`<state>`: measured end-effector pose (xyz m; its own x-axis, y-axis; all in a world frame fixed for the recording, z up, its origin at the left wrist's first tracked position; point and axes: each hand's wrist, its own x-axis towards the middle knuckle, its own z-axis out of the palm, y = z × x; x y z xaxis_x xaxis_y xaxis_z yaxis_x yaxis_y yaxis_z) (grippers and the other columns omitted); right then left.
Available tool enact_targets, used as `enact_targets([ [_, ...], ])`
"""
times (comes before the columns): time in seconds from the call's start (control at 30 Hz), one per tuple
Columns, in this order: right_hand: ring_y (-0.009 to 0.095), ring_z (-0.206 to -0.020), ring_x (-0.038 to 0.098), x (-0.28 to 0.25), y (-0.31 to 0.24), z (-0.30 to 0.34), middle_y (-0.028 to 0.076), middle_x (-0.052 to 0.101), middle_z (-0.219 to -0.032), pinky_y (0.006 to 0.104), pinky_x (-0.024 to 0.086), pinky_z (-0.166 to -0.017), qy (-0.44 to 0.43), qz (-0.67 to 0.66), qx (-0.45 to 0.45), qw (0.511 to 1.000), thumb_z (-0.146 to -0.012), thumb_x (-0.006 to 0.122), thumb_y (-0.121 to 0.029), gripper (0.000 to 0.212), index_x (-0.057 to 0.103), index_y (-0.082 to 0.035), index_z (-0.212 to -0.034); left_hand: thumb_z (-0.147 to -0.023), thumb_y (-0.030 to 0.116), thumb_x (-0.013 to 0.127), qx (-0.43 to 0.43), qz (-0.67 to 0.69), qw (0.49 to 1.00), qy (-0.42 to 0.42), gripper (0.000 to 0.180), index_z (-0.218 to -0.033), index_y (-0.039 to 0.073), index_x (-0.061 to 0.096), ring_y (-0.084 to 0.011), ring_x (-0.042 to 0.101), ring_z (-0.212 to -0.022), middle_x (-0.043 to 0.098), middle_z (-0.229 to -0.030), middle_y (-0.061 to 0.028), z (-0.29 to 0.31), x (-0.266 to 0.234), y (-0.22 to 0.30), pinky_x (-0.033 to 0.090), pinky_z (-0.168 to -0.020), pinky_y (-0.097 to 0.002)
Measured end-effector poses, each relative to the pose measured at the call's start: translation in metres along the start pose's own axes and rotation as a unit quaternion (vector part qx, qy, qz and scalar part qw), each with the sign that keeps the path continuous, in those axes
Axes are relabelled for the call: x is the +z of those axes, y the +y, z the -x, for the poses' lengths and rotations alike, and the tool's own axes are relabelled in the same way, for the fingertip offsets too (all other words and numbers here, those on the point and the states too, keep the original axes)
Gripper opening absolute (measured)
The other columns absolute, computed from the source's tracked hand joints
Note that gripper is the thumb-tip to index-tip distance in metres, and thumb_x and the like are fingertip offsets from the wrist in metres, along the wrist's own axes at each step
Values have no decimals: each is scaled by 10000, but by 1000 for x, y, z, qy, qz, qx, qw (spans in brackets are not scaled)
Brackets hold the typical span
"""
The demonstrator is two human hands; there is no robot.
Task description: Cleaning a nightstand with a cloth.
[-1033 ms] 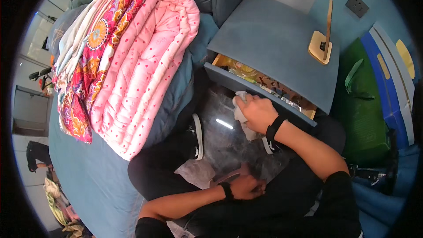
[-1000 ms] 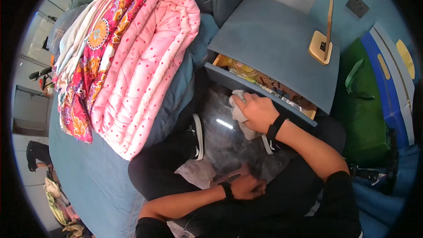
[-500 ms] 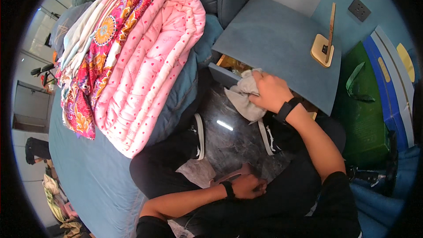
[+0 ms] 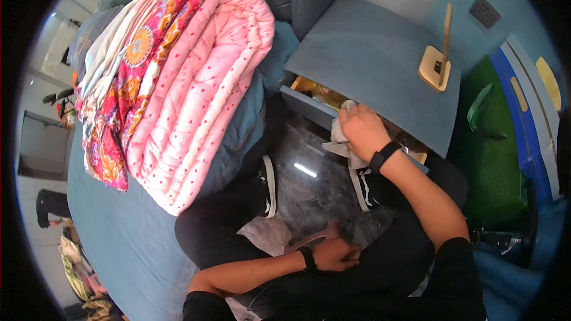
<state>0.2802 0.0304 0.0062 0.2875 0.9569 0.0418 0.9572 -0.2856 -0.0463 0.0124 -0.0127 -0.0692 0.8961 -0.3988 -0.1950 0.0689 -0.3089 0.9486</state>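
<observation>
Grey cloth: we see it (image 4: pixel 339 135) bunched under our right hand (image 4: pixel 364 129), at the middle of the upper edge of the drawer's front board.
Change over one second: our right hand and the cloth were lower, over the floor (image 4: pixel 306 193) in front of the drawer (image 4: pixel 310 103); now they are up at its edge.
Change over half a second: the cloth spread in a broader fold then; now we see it more gathered, with less of it trailing.
Cloth and fingers: a small tuft pokes out beyond the fingertips, most of it shows to the left of the fingers (image 4: pixel 351 120), and loose ends hang below the palm.
Right fingers: bent close together, gripping the cloth.
Left hand: ours (image 4: pixel 336 254) rests on our lap as before, fingers curled, just beside a pinkish curved thing (image 4: pixel 315 235); we cannot tell whether it holds anything.
Drawer: partly pulled out of the blue-grey nightstand (image 4: pixel 363 47), small items showing inside near its left corner.
Nightstand top: a pale wooden stand (image 4: pixel 436 71) near the right edge.
Bed: folded pink quilt (image 4: pixel 199 95) on it.
</observation>
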Motion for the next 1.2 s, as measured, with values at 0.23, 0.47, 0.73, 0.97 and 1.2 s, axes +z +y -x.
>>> enact_targets([
  [0.23, 318, -1066, 495, 1, 8, 1, 154, 525, -1125, 401, 456, -885, 82, -112, -24, 990, -622, 714, -57, 683, 499, 1, -1267, -880, 161, 594, -77, 2, 995, -64, 146, -960, 38, 602, -290, 624, -812, 628, -843, -148, -6, -15, 14, 482, -727, -400],
  [0.47, 327, -1153, 487, -7, 12, -11, 178, 525, -1187, 395, 402, -985, 56, -128, -97, 985, -673, 680, -30, 575, 522, 8, -1225, -862, 100, 611, 26, -35, 999, 19, 96, -937, 43, 628, -273, 622, -825, 635, -870, -119, -6, -15, 16, 495, -734, -382],
  [0.73, 446, -1374, 269, -4, -7, -19, 312, 266, -1462, 458, 287, -1130, 38, -86, -164, 982, -585, 687, 83, 813, 375, 85, -1336, -868, 264, 596, 47, 8, 999, -5, 187, -835, 84, 558, -328, 611, -745, 601, -734, -125, 1, 6, -5, 454, -642, -441],
  [0.97, 465, -1370, 252, 11, -51, -92, 326, 262, -1454, 459, 243, -1145, 1, -23, -204, 979, -605, 650, 62, 838, 326, 72, -1377, -896, 279, 578, 101, -58, 993, 8, 239, -839, 53, 527, -330, 595, -700, 580, -709, -133, 13, 5, 10, 427, -603, -452],
  [1.2, 438, -1230, 406, 26, -43, -147, 280, 422, -1337, 438, 346, -1065, 9, -112, -192, 975, -658, 690, -6, 770, 382, 40, -1362, -882, 256, 590, 133, -15, 991, 19, 212, -853, 49, 554, -341, 603, -715, 602, -726, -137, 11, -5, 28, 442, -611, -452],
])
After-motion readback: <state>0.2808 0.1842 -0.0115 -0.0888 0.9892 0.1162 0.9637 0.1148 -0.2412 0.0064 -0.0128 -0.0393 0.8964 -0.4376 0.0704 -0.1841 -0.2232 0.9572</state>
